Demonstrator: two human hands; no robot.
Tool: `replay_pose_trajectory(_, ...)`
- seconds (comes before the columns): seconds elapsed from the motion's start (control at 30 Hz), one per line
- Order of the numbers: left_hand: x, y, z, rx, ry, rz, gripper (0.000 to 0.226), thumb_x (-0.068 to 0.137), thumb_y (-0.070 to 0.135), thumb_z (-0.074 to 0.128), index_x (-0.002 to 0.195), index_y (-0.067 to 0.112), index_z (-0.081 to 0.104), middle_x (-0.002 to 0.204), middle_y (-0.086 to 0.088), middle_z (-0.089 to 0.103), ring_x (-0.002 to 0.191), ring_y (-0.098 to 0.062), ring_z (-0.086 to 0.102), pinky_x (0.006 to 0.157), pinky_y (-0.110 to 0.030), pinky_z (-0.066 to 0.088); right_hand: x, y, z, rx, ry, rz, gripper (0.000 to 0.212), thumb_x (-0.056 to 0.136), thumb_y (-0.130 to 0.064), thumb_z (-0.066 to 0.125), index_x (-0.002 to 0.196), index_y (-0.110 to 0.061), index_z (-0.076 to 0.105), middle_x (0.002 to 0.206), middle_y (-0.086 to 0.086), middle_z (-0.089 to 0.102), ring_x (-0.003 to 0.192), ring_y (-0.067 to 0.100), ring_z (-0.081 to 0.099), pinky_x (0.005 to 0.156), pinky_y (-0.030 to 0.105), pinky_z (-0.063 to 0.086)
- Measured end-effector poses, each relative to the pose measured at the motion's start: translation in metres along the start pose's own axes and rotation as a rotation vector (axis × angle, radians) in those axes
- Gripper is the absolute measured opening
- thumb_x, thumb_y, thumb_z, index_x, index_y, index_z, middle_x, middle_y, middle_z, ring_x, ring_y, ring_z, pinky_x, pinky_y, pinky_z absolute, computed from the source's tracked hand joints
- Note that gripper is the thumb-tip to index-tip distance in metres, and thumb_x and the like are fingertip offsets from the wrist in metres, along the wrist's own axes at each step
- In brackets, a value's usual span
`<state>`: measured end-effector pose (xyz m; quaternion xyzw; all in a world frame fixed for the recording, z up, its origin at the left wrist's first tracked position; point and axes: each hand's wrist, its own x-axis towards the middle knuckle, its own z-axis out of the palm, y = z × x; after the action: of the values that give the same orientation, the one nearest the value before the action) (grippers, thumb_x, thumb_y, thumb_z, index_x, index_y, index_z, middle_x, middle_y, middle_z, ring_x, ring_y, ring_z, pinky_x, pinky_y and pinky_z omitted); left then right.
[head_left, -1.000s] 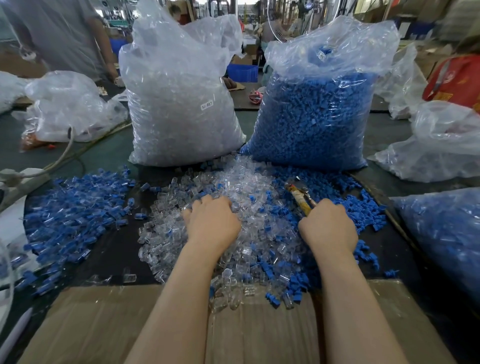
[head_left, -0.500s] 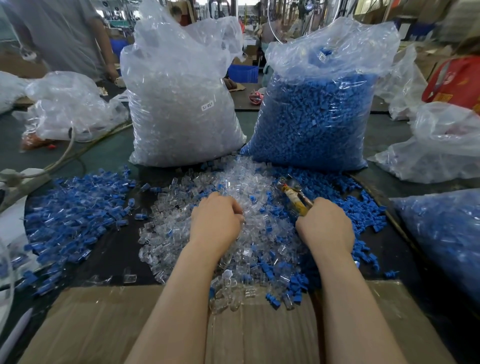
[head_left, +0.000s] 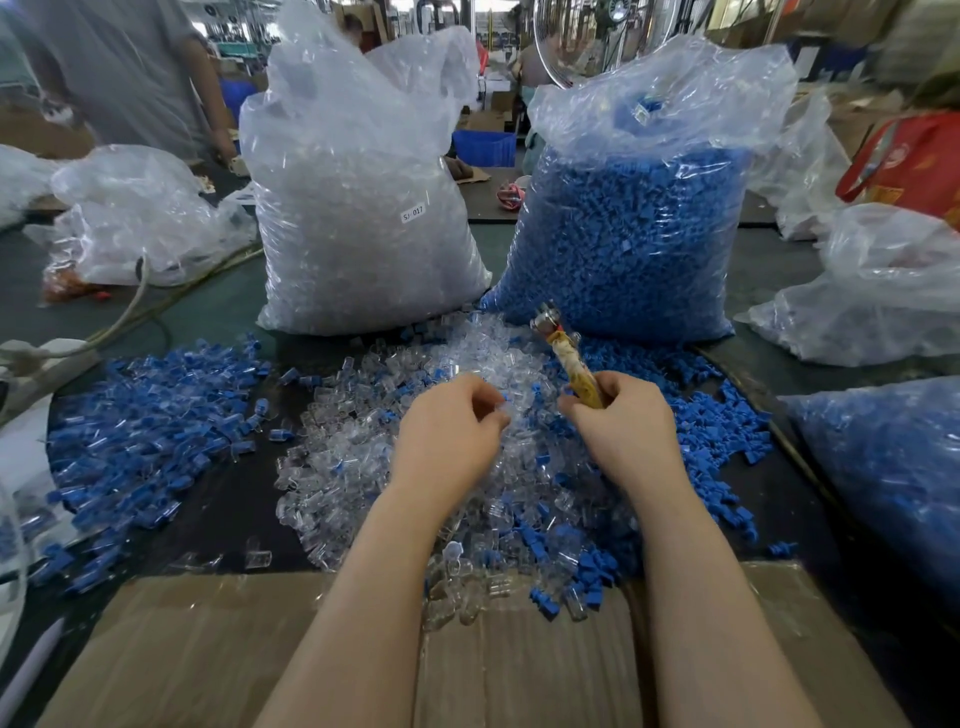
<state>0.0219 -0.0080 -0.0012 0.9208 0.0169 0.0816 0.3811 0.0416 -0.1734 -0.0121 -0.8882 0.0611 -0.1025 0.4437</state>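
1. Hands, head view: your L hand (head_left: 447, 431) sits just left of ctr, knuckles up, fingers curled. Thumb & forefinger pinch a clear cap (head_left: 500, 409) at the hand's 2 o'clk edge.
2. Your R hand (head_left: 626, 431) is near it at 3 o'clk, w/ a small gap btwn the two. Its fingers wrap round a tool (head_left: 576, 371) w/ a worn, yellowish handle.
3. Tool is tilted, metal tip pointing to 11 o'clk, above the pile & just short of the blue bag.
4. Both hands are over the clear-cap pile (head_left: 363, 457), which runs from ctr down to 6 o'clk w/ blue bits mixed in.
5. Loose blue plugs (head_left: 722, 431) heap at 3 o'clk of your R hand, merging into the clear pile.
6. At 9 o'clk lies a separate spread of blue-and-clear pieces (head_left: 145, 410), parted from the main pile by a dark strip of table (head_left: 228, 499).
7. At 12 o'clk two tall bags stand upright side by side: clear-cap bag (head_left: 358, 218) toward 11, blue-plug bag (head_left: 634, 239) toward 1. Both bases meet the pile's far edge.
8. Cardboard (head_left: 208, 654) lies at 6 o'clk under your forearms; some caps spill onto its far edge.
9. At 10 o'clk a person in a grey top (head_left: 119, 67) stands behind the table. A pale cable (head_left: 132, 306) runs at 9–10 o'clk.
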Motion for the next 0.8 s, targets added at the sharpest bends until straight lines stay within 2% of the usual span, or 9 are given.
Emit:
replay_pose_trajectory(0.17,0.001,0.004,0.004,-0.126,0.003,0.035,0.017,0.091,0.031,0.066,0.107,0.033,0.067,0.087,0.017,0.065,0.074,0.002,0.059,0.061,-0.014,0.043,-0.004,-0.008,0.003,0.146,-0.069,-0.051,0.006,0.084,-0.027,0.072,0.082,-0.022,0.069,0.071,-0.001,0.067,0.065,0.015,0.059,0.056,0.028,0.043)
replay_pose_trajectory(0.27,0.001,0.011,0.005,-0.351,0.011,0.026,0.01,0.088,0.032,0.07,0.097,0.036,0.07,0.082,0.014,0.07,0.072,0.001,0.063,0.059,-0.01,0.046,-0.005,-0.01,0.004,0.163,-0.097,-0.099,0.006,0.083,-0.027,0.073,0.081,-0.022,0.069,0.07,-0.002,0.067,0.065,0.014,0.06,0.056,0.027,0.044)
replay_pose_trajectory(0.33,0.001,0.014,0.008,-0.422,0.026,0.0,0.007,0.085,0.03,0.073,0.088,0.035,0.071,0.077,0.012,0.071,0.072,-0.001,0.065,0.061,-0.012,0.049,-0.006,-0.012,0.004,0.168,-0.117,-0.124,0.012,0.082,-0.027,0.073,0.072,-0.025,0.066,0.059,-0.011,0.063,0.054,0.003,0.053,0.049,0.02,0.039)
replay_pose_trajectory(0.4,0.001,0.015,0.009,-0.443,0.053,-0.031,0.01,0.084,0.023,0.074,0.083,0.033,0.071,0.072,0.01,0.071,0.07,-0.004,0.067,0.061,-0.014,0.05,-0.007,-0.014,0.005,0.162,-0.141,-0.139,0.017,0.082,-0.025,0.073,0.068,-0.026,0.063,0.052,-0.015,0.057,0.047,0.001,0.048,0.044,0.014,0.033)
replay_pose_trajectory(0.47,0.001,0.014,0.008,-0.534,0.059,-0.064,0.007,0.085,0.015,0.073,0.087,0.021,0.074,0.074,0.003,0.073,0.068,-0.008,0.069,0.063,-0.018,0.053,-0.008,-0.016,0.005,0.166,-0.16,-0.151,0.008,0.083,-0.023,0.072,0.077,-0.025,0.069,0.06,-0.011,0.063,0.052,0.001,0.052,0.048,0.018,0.038)
replay_pose_trajectory(0.53,0.001,0.013,0.003,-0.682,0.029,-0.107,0.006,0.087,0.008,0.071,0.09,0.013,0.074,0.077,-0.002,0.075,0.066,-0.009,0.07,0.061,-0.017,0.053,-0.009,-0.018,0.004,0.221,-0.168,-0.143,0.003,0.085,-0.021,0.072,0.085,-0.024,0.073,0.073,-0.003,0.071,0.069,0.012,0.065,0.06,0.031,0.053)
replay_pose_trajectory(0.6,0.0,0.012,0.0,-0.79,-0.012,-0.141,0.007,0.088,0.006,0.07,0.092,0.011,0.073,0.079,-0.003,0.076,0.068,-0.01,0.072,0.061,-0.017,0.054,-0.009,-0.018,0.003,0.295,-0.165,-0.128,0.005,0.086,-0.02,0.072,0.086,-0.025,0.073,0.077,-0.004,0.073,0.078,0.015,0.068,0.071,0.031,0.056)
replay_pose_trajectory(0.7,0.0,0.013,-0.001,-0.779,0.006,-0.132,0.01,0.088,0.005,0.069,0.09,0.013,0.074,0.078,-0.003,0.076,0.069,-0.009,0.071,0.062,-0.017,0.053,-0.01,-0.019,0.003,0.363,-0.162,-0.14,0.007,0.086,-0.02,0.073,0.084,-0.026,0.073,0.075,-0.011,0.072,0.07,0.003,0.066,0.062,0.013,0.051)
replay_pose_trajectory(0.8,0.001,0.013,0.001,-0.686,0.041,-0.095,0.013,0.089,0.005,0.069,0.091,0.016,0.075,0.077,0.0,0.076,0.069,-0.007,0.072,0.061,-0.015,0.052,-0.009,-0.018,0.003,0.363,-0.159,-0.13,0.005,0.085,-0.02,0.074,0.087,-0.024,0.074,0.076,-0.006,0.073,0.074,0.008,0.067,0.068,0.02,0.054)
